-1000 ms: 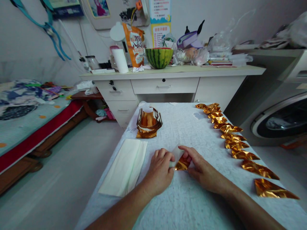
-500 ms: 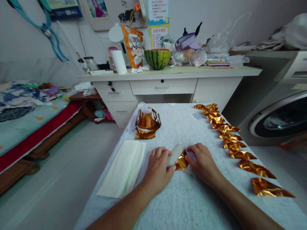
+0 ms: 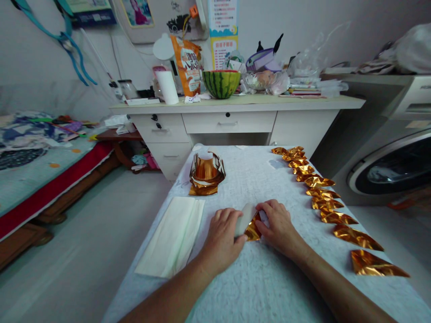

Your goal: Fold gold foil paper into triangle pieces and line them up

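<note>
Low over the cloth-covered table, my left hand (image 3: 222, 235) is closed on the left side of a whitish folded paper piece (image 3: 245, 220), thumb at its lower end. A small gold foil sheet (image 3: 253, 229) shows against the paper's right side. My right hand (image 3: 276, 226) pinches that foil at its right edge, fingertips bent inward. How paper and foil join is partly hidden by the fingers. Left of my hands lies a stack of cream paper (image 3: 171, 235). Beyond it stands a curled stack of gold foil sheets (image 3: 207, 172).
Several folded gold foil pieces (image 3: 358, 237) run in a row along the table's (image 3: 286, 291) right edge. Past the far end is a white desk (image 3: 232, 121) bearing a cut watermelon (image 3: 221, 84). A washing machine (image 3: 393, 134) stands right, a bed (image 3: 54, 179) left.
My right hand has shifted slightly left, nearer my left hand, and the gold foil's visible part is narrower. My left hand stays nearly where it was.
</note>
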Demonstrator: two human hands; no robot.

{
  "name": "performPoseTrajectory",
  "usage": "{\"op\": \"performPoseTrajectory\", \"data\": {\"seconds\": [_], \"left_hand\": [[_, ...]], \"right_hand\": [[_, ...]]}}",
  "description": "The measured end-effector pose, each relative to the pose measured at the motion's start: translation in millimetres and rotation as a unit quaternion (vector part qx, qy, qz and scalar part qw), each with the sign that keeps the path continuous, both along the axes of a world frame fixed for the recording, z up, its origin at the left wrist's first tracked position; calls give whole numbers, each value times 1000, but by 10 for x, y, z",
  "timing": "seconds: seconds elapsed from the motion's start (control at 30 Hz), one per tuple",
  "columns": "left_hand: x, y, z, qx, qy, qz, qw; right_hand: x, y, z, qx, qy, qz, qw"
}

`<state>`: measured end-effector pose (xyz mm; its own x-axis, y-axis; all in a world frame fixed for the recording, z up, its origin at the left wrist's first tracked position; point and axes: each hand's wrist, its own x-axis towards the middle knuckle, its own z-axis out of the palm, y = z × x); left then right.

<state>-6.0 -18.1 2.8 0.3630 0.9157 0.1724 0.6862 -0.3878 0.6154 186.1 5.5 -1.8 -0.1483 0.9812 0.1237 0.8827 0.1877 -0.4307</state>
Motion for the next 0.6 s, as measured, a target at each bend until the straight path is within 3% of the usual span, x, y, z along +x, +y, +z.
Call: {"op": "performPoseTrajectory", "data": {"seconds": [0.17, 0.23, 0.3, 0.4, 0.47, 0.6], "left_hand": [[-2, 1, 14, -6, -6, -2, 1000], [-4, 3, 9, -8, -15, -1, 1000], [-10, 6, -1, -11, -26, 1, 1000], [-25, 15, -7, -32, -56, 16, 998], [-35, 31, 2, -65, -99, 38, 992], [-40, 87, 34, -127, -265, 63, 954]], "right_hand": [[48, 6, 34, 4, 106, 2, 994], [62, 7, 32, -35, 190, 18, 981], [60, 3, 33, -93, 298, 35, 950], [43, -8, 66, -149, 448, 47, 880], [39, -14, 101, -170, 504, 47, 846], [56, -31, 129, -205, 548, 47, 810]]}}
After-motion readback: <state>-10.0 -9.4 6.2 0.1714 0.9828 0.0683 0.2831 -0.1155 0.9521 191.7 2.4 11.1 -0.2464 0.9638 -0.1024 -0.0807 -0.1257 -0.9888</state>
